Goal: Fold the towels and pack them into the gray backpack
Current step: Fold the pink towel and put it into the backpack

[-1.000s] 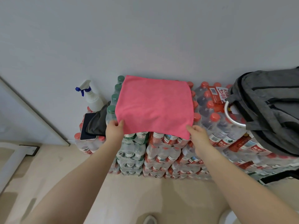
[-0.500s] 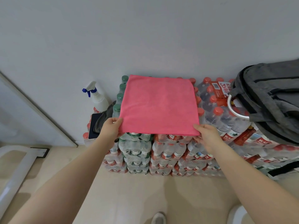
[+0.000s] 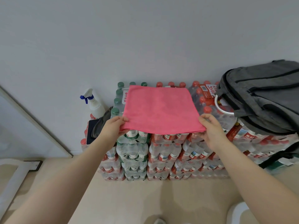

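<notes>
Towel (image 3: 159, 109) lying flat on the bottle packs (image 3: 163, 152); left hand (image 3: 113, 126) and right hand (image 3: 210, 128) pinching its near corners, folding step; next, lifting them to the far edge.

1. Both bare arms reach forward from the near edge, converging toward the middle.
2. The left hand (image 3: 113, 125) pinches the near left corner of the pink towel (image 3: 159, 109), thumb on top.
3. The right hand (image 3: 210, 126) pinches the near right corner, fingers curled over its edge.

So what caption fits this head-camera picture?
Both hands pinch a pink towel spread over stacked water bottles.
</notes>
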